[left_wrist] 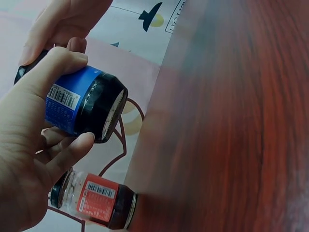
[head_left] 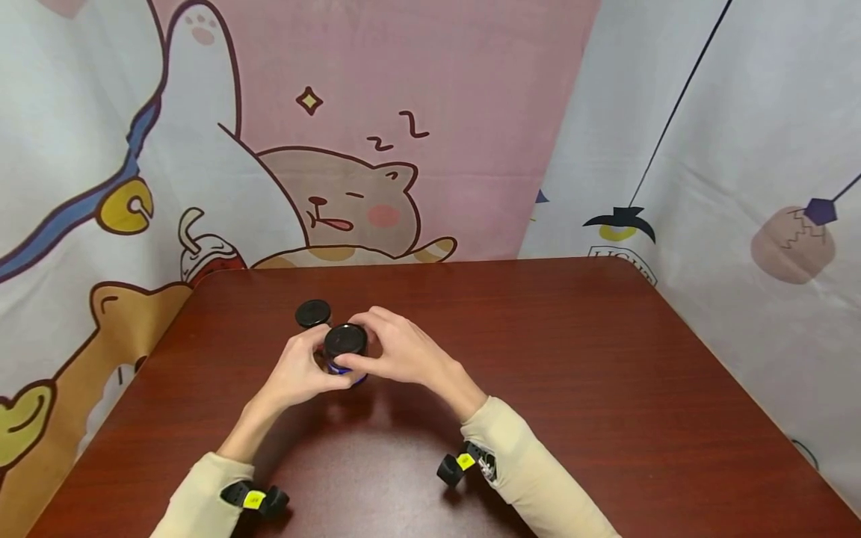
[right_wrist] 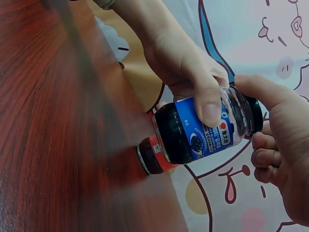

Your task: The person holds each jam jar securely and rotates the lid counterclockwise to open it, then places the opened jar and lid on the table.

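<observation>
Glass jar with a blue label and dark contents (right_wrist: 198,140) is held up off the glossy red-brown wood-grained table (head_left: 572,373), between both hands. Its body is gripped by the left hand (head_left: 299,371) – fingers curled round it, thumb laid across the label. The round black lid (head_left: 346,339) is clasped at its rim by the bent thumb and fingers of the right hand (head_left: 400,351). Just beyond, to the left, a black-lidded glass jar with a red label (left_wrist: 98,198) is stood upright on the tabletop – backed by cartoon-printed cloth (head_left: 484,112).
</observation>
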Tool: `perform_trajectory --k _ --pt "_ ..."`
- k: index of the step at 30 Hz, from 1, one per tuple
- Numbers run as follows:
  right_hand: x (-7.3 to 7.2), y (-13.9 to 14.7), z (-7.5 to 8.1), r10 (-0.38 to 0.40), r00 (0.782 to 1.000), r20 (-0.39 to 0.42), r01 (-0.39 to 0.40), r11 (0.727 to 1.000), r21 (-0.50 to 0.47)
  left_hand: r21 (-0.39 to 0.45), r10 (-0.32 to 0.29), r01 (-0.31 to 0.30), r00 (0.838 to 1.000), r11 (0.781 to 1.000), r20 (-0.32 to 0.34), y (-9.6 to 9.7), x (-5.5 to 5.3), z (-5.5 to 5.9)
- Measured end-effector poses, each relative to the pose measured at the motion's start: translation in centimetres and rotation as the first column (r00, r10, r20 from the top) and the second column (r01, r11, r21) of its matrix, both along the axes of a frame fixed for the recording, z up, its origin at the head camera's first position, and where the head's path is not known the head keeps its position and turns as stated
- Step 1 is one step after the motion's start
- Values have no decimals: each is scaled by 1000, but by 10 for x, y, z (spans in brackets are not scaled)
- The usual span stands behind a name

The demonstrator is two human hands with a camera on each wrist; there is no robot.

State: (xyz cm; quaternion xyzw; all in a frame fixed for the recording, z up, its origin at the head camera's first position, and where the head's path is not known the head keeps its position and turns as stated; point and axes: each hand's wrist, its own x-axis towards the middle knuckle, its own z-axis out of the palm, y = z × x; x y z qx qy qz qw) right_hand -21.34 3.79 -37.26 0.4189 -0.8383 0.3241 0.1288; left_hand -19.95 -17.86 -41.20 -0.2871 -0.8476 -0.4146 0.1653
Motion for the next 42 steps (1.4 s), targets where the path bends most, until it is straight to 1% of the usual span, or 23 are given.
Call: perform_trajectory --k 6,12,15,19,22,25,32,39,42 --pt "-1 7 1 3 1000 -25 -3 1000 -20 18 -23 23 1000 1000 12 7 -1 2" --pt "-3 15 4 7 999 -36 -9 999 -53 24 -28 28 999 999 16 16 -4 4" --pt "-3 20 5 1 999 -49 -4 998 -60 34 -33 32 999 999 33 22 -5 5" --pt "-4 27 7 -11 998 -66 5 997 -81 57 -57 53 996 997 70 30 -7 10" --pt "-5 32 7 -9 998 -68 2 995 -97 75 -76 70 994 995 84 35 -7 12" --pt "-5 36 9 -4 998 -66 -3 995 -102 86 -85 78 993 993 84 39 -7 13" --pt "-5 45 9 -19 998 -59 12 994 -112 59 -60 59 998 996 24 49 -10 14" --pt "-6 53 12 -38 998 -43 31 989 -143 43 -11 10 1000 999 23 59 -11 18" --pt "-6 57 13 -53 998 -33 48 986 -157 40 -2 1 1000 999 26 64 -12 20"
